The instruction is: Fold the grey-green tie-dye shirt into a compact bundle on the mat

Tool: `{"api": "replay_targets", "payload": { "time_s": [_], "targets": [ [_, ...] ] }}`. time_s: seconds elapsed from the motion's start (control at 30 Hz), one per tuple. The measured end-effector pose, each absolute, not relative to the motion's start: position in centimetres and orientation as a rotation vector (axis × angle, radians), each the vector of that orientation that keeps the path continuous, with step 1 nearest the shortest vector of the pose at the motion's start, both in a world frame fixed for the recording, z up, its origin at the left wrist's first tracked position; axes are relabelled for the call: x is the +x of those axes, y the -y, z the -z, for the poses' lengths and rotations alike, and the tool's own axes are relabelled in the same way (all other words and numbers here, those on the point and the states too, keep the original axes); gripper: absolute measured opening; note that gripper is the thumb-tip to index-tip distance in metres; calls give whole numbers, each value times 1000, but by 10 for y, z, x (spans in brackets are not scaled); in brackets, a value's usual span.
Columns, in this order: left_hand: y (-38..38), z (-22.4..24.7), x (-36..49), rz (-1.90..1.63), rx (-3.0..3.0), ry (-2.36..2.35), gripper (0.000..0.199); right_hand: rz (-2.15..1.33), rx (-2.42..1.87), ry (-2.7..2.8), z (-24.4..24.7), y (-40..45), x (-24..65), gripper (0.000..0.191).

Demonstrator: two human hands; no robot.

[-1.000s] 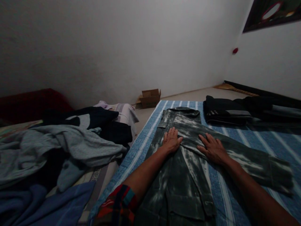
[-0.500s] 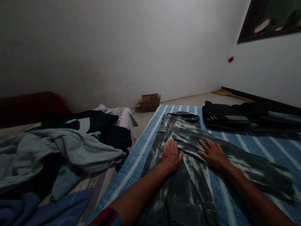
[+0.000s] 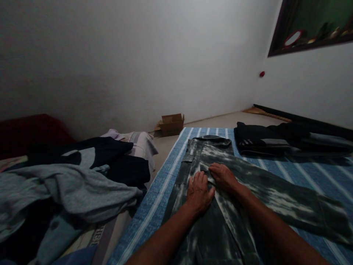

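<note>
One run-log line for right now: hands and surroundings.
left hand: on mottled trousers; right hand: on them, near left, grip unclear; beneath: blue striped cloth; right: folded dark clothes; left: loose grey garment

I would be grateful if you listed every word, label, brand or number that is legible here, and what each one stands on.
"HEI", or something close: partial lettering on the patterned sheet under the clothes at the left; the last letter is uncertain.
Cardboard box: any print is too dark and blurred to read.
No readable text shows on the mottled trousers or the dark folded clothes.
</note>
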State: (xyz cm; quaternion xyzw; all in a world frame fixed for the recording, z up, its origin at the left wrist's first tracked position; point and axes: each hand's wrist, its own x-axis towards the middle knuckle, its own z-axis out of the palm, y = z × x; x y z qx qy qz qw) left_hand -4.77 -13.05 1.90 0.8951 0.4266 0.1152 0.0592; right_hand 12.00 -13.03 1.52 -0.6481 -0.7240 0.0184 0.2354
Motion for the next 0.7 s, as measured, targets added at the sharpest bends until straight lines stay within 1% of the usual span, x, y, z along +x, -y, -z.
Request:
{"api": "replay_targets", "payload": {
  "time_s": [0.1, 0.2, 0.4, 0.57, 0.7],
  "targets": [
    [127, -21, -49, -354, 2717, -1240, 39, -151, -1863, 2097, -7, 122, 124, 41],
    [124, -21, -49, -339, 2711, -1218, 41, -185, -1987, 2079, -2, 119, 131, 49],
    [124, -22, -50, -349, 2734, -1181, 39, -114, -2124, 2063, 0, 115, 139, 54],
    [123, -23, -50, -348, 2740, -1175, 37, -112, -2255, 1963, 3, 115, 159, 64],
    [120, -22, -50, -347, 2776, -1167, 36, -25, -2347, 1800, 1, 117, 158, 62]
  ]
}}
